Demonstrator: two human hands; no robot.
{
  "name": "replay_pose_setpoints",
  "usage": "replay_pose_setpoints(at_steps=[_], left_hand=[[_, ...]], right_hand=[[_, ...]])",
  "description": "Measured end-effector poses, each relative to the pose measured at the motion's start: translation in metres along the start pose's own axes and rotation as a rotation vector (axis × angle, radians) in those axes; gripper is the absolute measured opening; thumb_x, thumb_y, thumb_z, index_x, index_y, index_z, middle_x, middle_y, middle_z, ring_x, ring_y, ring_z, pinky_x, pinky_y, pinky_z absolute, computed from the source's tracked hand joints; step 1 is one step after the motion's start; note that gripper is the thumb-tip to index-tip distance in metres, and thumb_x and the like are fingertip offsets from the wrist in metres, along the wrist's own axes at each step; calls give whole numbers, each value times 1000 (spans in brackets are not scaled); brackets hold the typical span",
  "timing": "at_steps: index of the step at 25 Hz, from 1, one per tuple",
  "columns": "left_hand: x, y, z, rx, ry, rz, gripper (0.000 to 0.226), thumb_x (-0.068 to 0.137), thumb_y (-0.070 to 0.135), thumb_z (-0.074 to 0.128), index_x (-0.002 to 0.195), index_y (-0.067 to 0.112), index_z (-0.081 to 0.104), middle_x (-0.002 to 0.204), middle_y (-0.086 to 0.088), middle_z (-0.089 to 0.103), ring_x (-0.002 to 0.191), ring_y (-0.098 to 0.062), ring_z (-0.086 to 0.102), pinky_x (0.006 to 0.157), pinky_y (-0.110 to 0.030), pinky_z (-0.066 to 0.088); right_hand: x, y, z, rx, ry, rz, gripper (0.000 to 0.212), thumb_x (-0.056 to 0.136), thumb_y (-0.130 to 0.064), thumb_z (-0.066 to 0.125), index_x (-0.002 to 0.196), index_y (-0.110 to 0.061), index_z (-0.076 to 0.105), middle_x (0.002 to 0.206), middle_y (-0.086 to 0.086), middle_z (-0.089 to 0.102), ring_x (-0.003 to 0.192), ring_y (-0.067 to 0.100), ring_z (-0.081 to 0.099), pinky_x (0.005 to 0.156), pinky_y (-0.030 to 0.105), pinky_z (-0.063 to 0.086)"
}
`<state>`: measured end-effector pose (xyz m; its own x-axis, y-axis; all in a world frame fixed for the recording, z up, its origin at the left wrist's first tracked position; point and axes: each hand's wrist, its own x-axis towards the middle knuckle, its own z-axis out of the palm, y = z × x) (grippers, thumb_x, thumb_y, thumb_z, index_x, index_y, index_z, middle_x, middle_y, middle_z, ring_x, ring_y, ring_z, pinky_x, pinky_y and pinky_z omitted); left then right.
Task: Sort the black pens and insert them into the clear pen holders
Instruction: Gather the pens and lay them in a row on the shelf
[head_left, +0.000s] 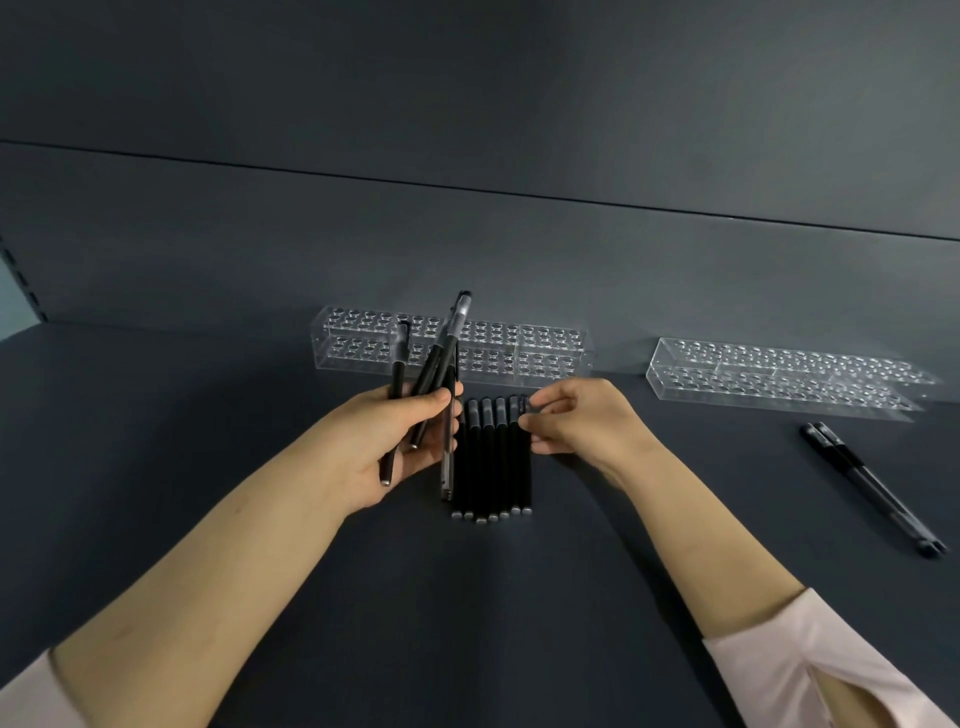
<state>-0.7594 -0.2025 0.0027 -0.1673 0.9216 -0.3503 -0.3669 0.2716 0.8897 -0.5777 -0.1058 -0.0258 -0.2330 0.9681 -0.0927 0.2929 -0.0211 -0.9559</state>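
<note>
My left hand (384, 441) is closed around a fan of several black pens (434, 374), their tips standing up in front of the left clear pen holder (550, 345). Just right of it, a row of several matte black pens (493, 462) lies side by side on the dark table, silver ends toward me. My right hand (576, 415) pinches the cap end of the rightmost pen in that row. A second clear pen holder (779, 376) stands at the back right, with no pens showing in its holes. Two more black pens (872, 488) lie together at the right.
The dark grey table (519, 623) meets a dark back wall just behind the holders. Pale pink sleeves cover both forearms near the bottom corners. A slotted shelf rail (23, 286) shows at the far left.
</note>
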Motion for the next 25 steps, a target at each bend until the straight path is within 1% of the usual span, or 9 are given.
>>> replay_pose_setpoints(at_steps=[2, 5, 6, 9, 12, 15, 19, 22, 25], left_hand=[[1, 0, -1, -20, 25, 26, 13, 91, 5, 63, 102, 4, 70, 86, -8, 75, 74, -14, 69, 60, -22, 59], [1, 0, 0, -40, 21, 56, 12, 89, 5, 65, 100, 5, 69, 90, -11, 76, 75, -14, 72, 66, -22, 60], [0, -1, 2, -29, 10, 60, 13, 89, 5, 65, 101, 5, 70, 92, -12, 76, 75, -13, 73, 67, -22, 60], [-4, -3, 8, 14, -31, 61, 14, 88, 6, 66, 101, 2, 70, 92, -12, 76, 74, -12, 73, 67, -21, 60], [-6, -5, 14, 28, -81, 82, 14, 90, 7, 64, 102, 2, 69, 92, -12, 76, 78, -13, 74, 68, -22, 60], [-7, -5, 24, 40, -119, 112, 12, 92, 7, 61, 101, 3, 67, 96, -13, 76, 87, -17, 74, 73, -24, 60], [-9, -9, 52, -5, -122, 128, 17, 96, 14, 58, 106, 3, 64, 98, -14, 75, 93, -22, 73, 77, -28, 60], [-7, -19, 81, 24, -82, 111, 20, 95, 23, 60, 103, 8, 69, 102, -5, 75, 95, -17, 71, 79, -29, 58], [-6, -34, 115, 92, -67, 84, 20, 94, 29, 62, 98, 14, 75, 93, 3, 73, 78, -8, 64, 70, -22, 56]], right_hand=[[-1, 0, 2, -27, 28, -10, 16, 82, -4, 73, 95, -3, 64, 79, 10, 58, 57, 13, 62, 54, 22, 55], [-3, -6, 0, -95, 93, -91, 5, 86, -16, 70, 89, -12, 69, 80, 6, 62, 59, 9, 58, 52, 18, 50], [-5, -10, 0, -47, 75, -109, 7, 88, -19, 68, 88, -13, 71, 78, 3, 62, 60, 8, 56, 53, 18, 49], [-15, -25, 2, 306, -91, -62, 16, 90, -20, 66, 98, -7, 72, 79, 0, 65, 64, 8, 54, 57, 18, 47], [-21, -31, 7, 370, -168, -65, 8, 87, -12, 68, 93, -12, 71, 82, -1, 67, 65, 8, 55, 60, 19, 46], [-24, -35, 4, 440, -176, -39, 6, 85, -8, 69, 88, -13, 66, 76, 0, 64, 64, 9, 57, 59, 19, 46], [-28, -40, -26, 565, -107, -32, 7, 86, -8, 67, 84, -14, 63, 74, 1, 66, 65, 12, 62, 66, 22, 53], [-29, -33, -70, 581, 20, -40, 6, 87, -10, 66, 84, -14, 63, 68, -2, 66, 60, 10, 61, 62, 22, 53], [-31, -16, -133, 455, 133, -34, 8, 87, -9, 67, 81, -15, 66, 63, -6, 67, 56, 5, 59, 53, 16, 51]])
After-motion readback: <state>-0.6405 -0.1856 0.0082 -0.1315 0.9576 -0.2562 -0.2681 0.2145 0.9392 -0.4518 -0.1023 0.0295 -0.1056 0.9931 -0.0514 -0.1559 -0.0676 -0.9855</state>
